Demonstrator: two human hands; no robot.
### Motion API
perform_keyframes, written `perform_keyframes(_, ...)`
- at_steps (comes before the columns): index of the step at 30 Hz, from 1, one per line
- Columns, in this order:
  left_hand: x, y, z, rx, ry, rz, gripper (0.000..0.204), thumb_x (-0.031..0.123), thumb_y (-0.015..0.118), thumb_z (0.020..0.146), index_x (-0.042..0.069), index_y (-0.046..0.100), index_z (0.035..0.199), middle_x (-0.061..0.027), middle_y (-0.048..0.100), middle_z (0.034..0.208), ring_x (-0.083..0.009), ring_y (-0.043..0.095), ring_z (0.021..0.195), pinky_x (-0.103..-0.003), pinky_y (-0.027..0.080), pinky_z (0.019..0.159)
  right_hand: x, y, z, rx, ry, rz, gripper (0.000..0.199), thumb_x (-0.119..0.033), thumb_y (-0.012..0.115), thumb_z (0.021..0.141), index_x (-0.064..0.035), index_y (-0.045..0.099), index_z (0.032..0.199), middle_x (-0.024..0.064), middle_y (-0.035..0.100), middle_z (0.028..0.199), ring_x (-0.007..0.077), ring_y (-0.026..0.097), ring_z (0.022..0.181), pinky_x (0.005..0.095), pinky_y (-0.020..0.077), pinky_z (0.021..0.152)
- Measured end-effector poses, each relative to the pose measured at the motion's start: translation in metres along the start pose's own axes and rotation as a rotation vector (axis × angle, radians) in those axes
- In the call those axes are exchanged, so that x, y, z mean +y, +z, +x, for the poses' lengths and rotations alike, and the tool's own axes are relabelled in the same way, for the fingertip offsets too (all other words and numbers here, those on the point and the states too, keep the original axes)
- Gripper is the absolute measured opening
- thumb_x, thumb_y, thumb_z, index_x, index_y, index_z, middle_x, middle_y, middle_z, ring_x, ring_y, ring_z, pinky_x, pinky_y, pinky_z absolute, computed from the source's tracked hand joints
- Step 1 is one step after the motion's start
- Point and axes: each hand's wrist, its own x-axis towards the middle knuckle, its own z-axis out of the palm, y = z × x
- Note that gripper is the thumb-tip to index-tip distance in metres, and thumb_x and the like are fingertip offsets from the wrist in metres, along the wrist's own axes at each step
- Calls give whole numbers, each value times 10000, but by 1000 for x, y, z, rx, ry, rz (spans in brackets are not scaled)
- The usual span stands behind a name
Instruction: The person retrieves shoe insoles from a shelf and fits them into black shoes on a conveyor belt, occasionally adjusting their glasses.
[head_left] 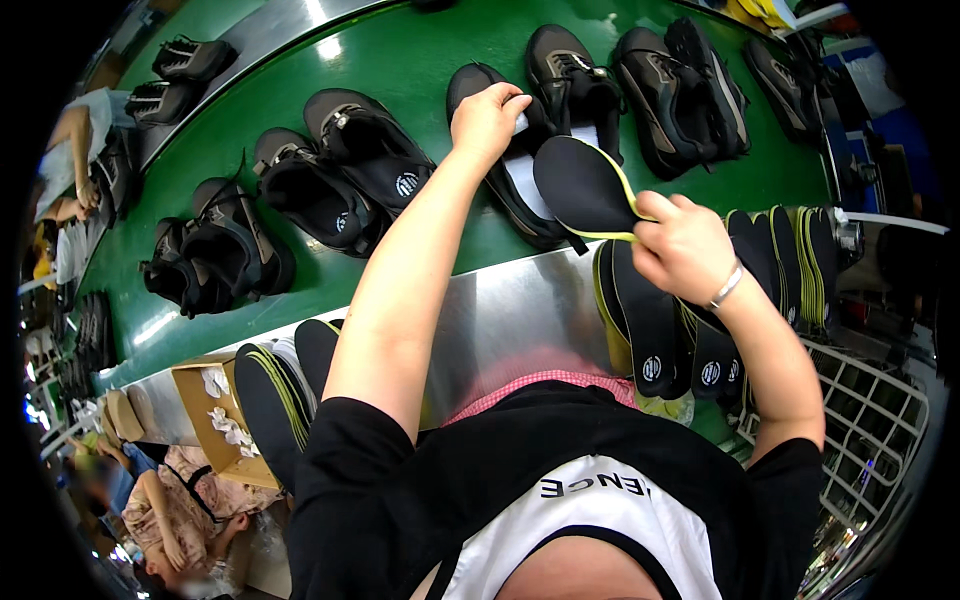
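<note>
My left hand (487,122) grips the tongue area of a dark sneaker (472,80), its fingers bent at the shoe's opening. White lining shows inside that shoe behind the hand. My right hand (685,243) pinches one end of a black insole (583,188) with a yellow-green edge. The insole is held in the air, overlapping the heel end of the sneaker and apart from my left hand. Just right of the gripped sneaker lies a second sneaker (560,60), also with white inside.
More dark sneakers stand in a row on the green belt (420,50). Stacked insoles (710,350) lie by my right arm, others (275,400) by my left. A cardboard box (205,400) holds crumpled paper. A white wire basket (870,420) is at right; people sit at left.
</note>
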Motion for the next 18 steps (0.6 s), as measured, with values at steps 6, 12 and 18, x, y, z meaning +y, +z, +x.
perform_keyframes(6, -5, -7, -4, 20, -102, 26, 264, 314, 594, 747, 74, 647, 844, -108, 630, 768, -251, 604, 719, -325, 459, 662, -14, 44, 81, -282, -50, -140, 136, -160, 560, 666, -51, 638, 688, 84, 536, 863, 260, 572, 694, 336, 479, 626)
perform_keyframes(12, -1, 0, -7, 67, -138, -3, 276, 328, 592, 744, 78, 650, 843, -122, 629, 778, -264, 608, 732, -328, 461, 657, -28, 102, 118, -113, 327, 33, 232, -245, 542, 725, -37, 636, 760, 147, 520, 999, 300, 526, 893, 412, 442, 743)
perform_keyframes(18, -5, -2, -8, 82, -150, 26, 273, 334, 585, 745, 88, 653, 842, -124, 627, 771, -268, 609, 728, -340, 465, 658, -35, 39, 69, -397, 391, -14, 526, -419, 607, 654, -41, 523, 1010, 191, 443, 1117, 306, 508, 964, 451, 397, 810)
